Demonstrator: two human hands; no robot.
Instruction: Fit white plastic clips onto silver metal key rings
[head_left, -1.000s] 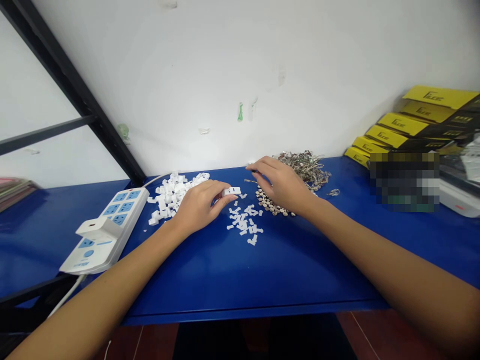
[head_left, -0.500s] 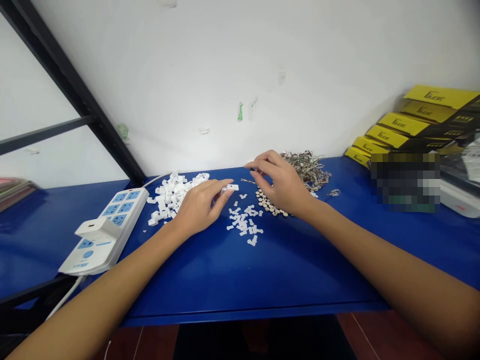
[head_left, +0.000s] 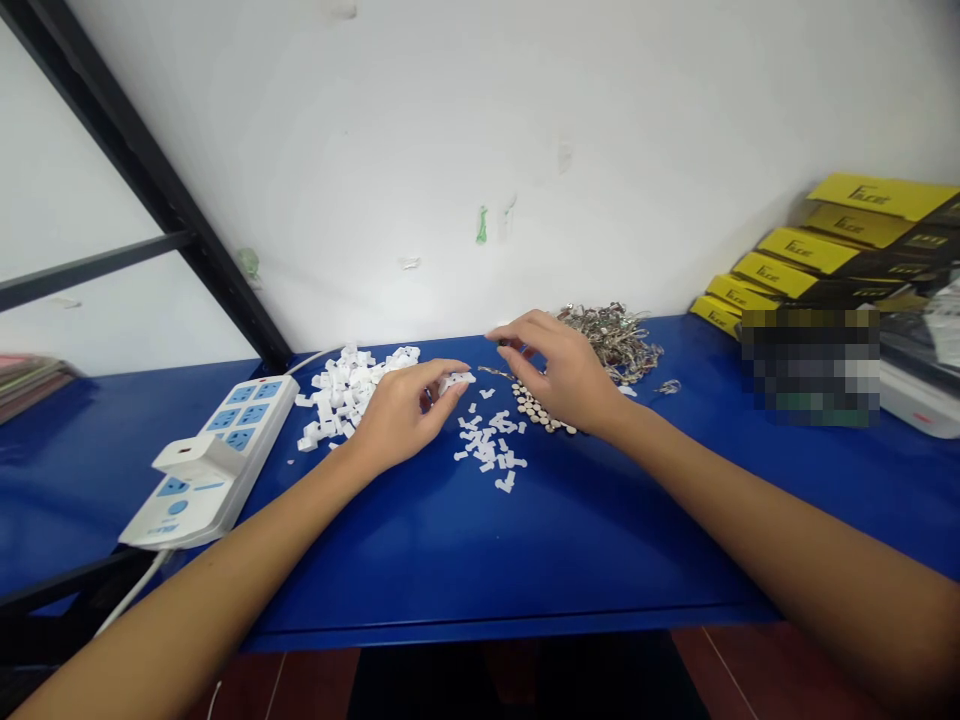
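Casings (head_left: 346, 385) lie left of the discs (head_left: 534, 408) on the table (head_left: 480, 560), boxes (head_left: 806, 250) right.

White piece (head_left: 456, 381): tilted now, where a second ago it was held flat with a slot in view; a face with small dark marks is shown instead, and less of it is left jutting out past the fingers.
Left hand (head_left: 405, 405): the index fingertip is reached farther along the white piece.
Right hand (head_left: 559, 372): the fingertips are shifted slightly leftward, and the small dark part (head_left: 503, 343) is carried along between them.
Thin strand (head_left: 495, 372): its free end is moved left and lower, and a longer stretch is exposed.
Round discs (head_left: 536, 410): more of them are covered by the right hand.
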